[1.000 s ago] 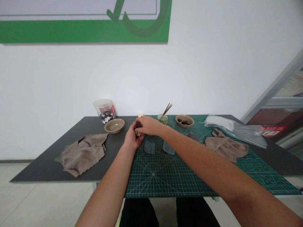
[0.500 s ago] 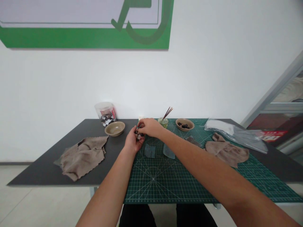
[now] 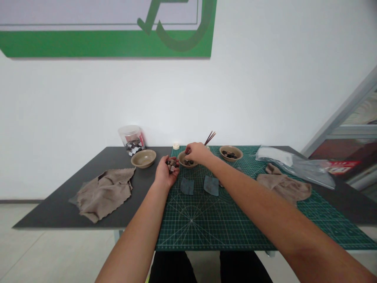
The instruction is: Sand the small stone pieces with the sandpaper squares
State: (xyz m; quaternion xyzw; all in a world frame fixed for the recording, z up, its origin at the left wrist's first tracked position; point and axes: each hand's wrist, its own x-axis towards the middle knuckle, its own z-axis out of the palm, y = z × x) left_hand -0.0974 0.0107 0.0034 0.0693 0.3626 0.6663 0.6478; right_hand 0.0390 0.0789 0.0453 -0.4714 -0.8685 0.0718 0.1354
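My left hand (image 3: pixel 164 174) is cupped with its palm up, left of the middle bowl. In it lies a heap of small square pieces (image 3: pixel 172 165), dark, brown and pale, with the fingers curled round them. Over the tan middle bowl (image 3: pixel 181 160) is my right hand (image 3: pixel 198 152), its fingertips pinched together and pointing down at the rim. Whatever the pinch holds is too small to make out. A few dark pieces (image 3: pixel 188 162) lie inside that bowl. Two blue-grey sandpaper-like squares (image 3: pixel 187 186) rest on the green cutting mat (image 3: pixel 191 232) nearer me.
To the left are a tan bowl (image 3: pixel 143 158), a tilted clear jar (image 3: pixel 131 141) of pieces and a brown cloth (image 3: pixel 107 192). Another bowl (image 3: pixel 231 153) with dark pieces, thin sticks (image 3: pixel 210 137), a plastic bag (image 3: pixel 294 167) and a second cloth (image 3: pixel 284 184) are right.
My right hand has moved from my left palm rightward to above the middle bowl. This uncovers the pieces in my left hand and that bowl. My left hand has barely moved.
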